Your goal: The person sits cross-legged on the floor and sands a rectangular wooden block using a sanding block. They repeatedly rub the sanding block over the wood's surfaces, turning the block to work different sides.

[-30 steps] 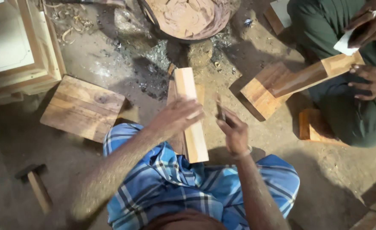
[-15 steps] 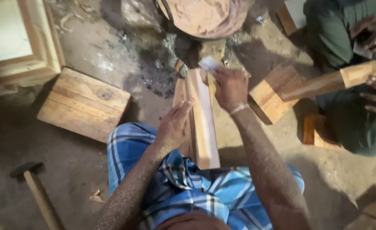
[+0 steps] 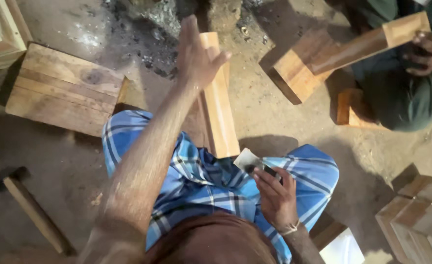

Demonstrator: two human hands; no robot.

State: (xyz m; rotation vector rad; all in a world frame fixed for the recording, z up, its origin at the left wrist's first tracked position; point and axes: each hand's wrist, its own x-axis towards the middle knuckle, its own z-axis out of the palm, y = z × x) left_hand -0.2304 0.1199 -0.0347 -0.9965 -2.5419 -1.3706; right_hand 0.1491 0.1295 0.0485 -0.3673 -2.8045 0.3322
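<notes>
Wooden plank (image 3: 220,98) is lying lengthwise away from me just beneath my left hand (image 3: 196,56), which is hovering with fingers spread, while my right hand (image 3: 274,193), nearer my lap, is pinching a sandpaper piece (image 3: 246,159).

Long pale wooden plank (image 3: 219,98): smooth, rectangular, lying flat on the dirt floor, running lengthwise from the blue checked lap outward, far end partly hidden behind the raised left hand (image 3: 196,58). Small pale folded sheet (image 3: 245,159), probably sandpaper: pinched in the right hand (image 3: 274,193) over the lap, just beside the plank's near end.
</notes>
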